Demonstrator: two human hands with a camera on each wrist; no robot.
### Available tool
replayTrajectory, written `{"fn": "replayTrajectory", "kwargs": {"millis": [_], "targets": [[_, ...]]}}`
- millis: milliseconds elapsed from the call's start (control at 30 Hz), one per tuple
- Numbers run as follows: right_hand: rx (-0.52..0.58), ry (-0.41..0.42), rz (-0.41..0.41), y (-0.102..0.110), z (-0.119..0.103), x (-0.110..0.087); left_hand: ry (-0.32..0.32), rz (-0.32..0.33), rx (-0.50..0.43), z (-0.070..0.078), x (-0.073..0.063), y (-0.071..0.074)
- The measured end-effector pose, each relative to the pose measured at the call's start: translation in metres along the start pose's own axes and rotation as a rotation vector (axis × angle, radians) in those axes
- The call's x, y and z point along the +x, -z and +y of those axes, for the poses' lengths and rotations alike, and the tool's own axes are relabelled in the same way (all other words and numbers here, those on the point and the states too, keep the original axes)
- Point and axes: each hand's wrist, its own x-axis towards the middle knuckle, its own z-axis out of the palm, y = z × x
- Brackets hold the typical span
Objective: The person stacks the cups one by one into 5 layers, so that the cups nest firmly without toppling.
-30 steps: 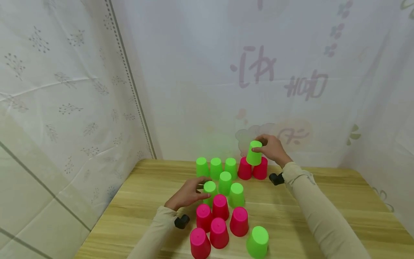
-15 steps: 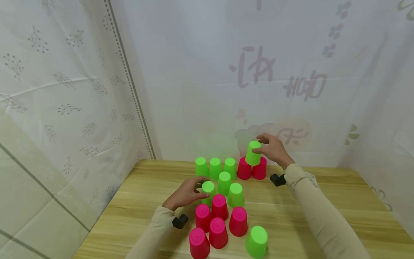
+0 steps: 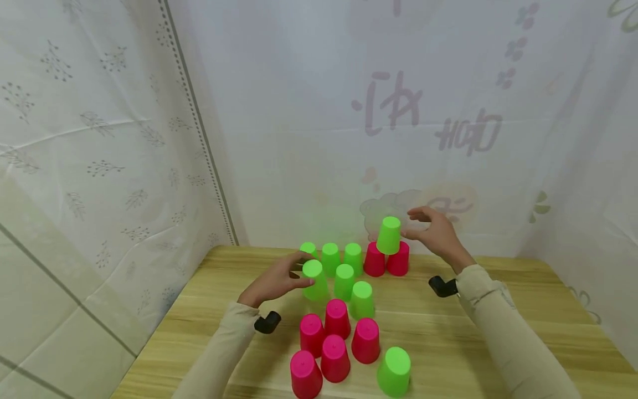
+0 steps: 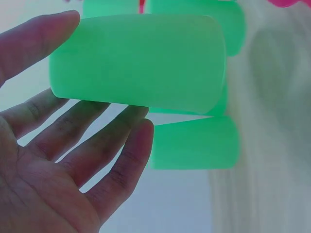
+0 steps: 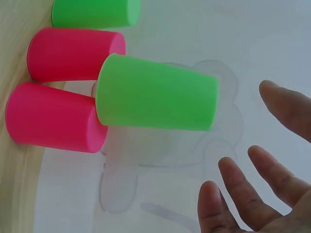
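Note:
My left hand [image 3: 271, 281] holds an upside-down green cup [image 3: 315, 282], thumb on one side and fingers on the other, as the left wrist view shows. That cup overlaps the left end of a back row of green cups [image 3: 330, 260]. Another upside-down green cup [image 3: 389, 236] sits bridged across the tops of two pink cups, the left one [image 3: 375, 259] and the right one [image 3: 397, 259]. Beside it on the right is my right hand [image 3: 437, 235]. In the right wrist view a gap shows between its spread fingers [image 5: 243, 194] and the stacked green cup.
Two green cups, one in the middle [image 3: 344, 282] and one to its right [image 3: 362, 300], stand in front of the back row. Nearer are several pink cups [image 3: 335, 359] and a lone green cup [image 3: 394, 372]. Patterned curtains [image 3: 299, 138] border the wooden table [image 3: 448, 343].
My right hand has let go of the stacked green cup and drawn back right. My left hand has lifted its green cup and moved it slightly back and left.

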Motion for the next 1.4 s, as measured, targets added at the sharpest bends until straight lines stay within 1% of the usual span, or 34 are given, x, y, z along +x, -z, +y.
{"fn": "replayTrajectory", "kwargs": {"millis": [133, 267, 433, 600, 733, 833, 933, 1000, 1100, 1200, 1300, 1400], "targets": [[0.003, 0.030, 0.002, 0.003, 0.002, -0.014, -0.061, 0.004, 0.016, 0.010, 0.009, 0.010], [0.000, 0.055, -0.004, 0.001, 0.005, -0.029, -0.089, 0.015, 0.029, 0.018, 0.018, 0.015], [-0.003, 0.085, -0.007, -0.005, 0.007, -0.049, -0.120, 0.027, 0.027, 0.025, 0.031, 0.019], [0.003, 0.101, -0.006, -0.014, 0.006, -0.072, -0.112, 0.025, 0.044, 0.036, 0.048, 0.022], [0.016, 0.152, -0.022, -0.024, 0.008, -0.092, -0.098, 0.031, 0.072, 0.046, 0.062, 0.023], [0.037, 0.198, -0.062, -0.033, 0.013, -0.107, -0.098, 0.051, 0.065, 0.052, 0.073, 0.019], [0.063, 0.213, -0.115, -0.044, 0.019, -0.120, -0.096, 0.086, 0.048, 0.054, 0.083, 0.011], [0.071, 0.209, -0.155, -0.052, 0.023, -0.128, -0.089, 0.117, 0.039, 0.054, 0.089, 0.005], [0.088, 0.181, -0.218, -0.063, 0.029, -0.140, -0.077, 0.157, 0.025, 0.052, 0.100, -0.004], [0.114, 0.106, -0.261, -0.069, 0.032, -0.152, -0.061, 0.173, 0.009, 0.048, 0.111, -0.012], [0.129, 0.042, -0.277, -0.074, 0.032, -0.161, -0.045, 0.178, -0.006, 0.043, 0.120, -0.018], [0.136, 0.056, -0.290, -0.079, 0.033, -0.170, -0.020, 0.183, -0.012, 0.037, 0.129, -0.023]]}}
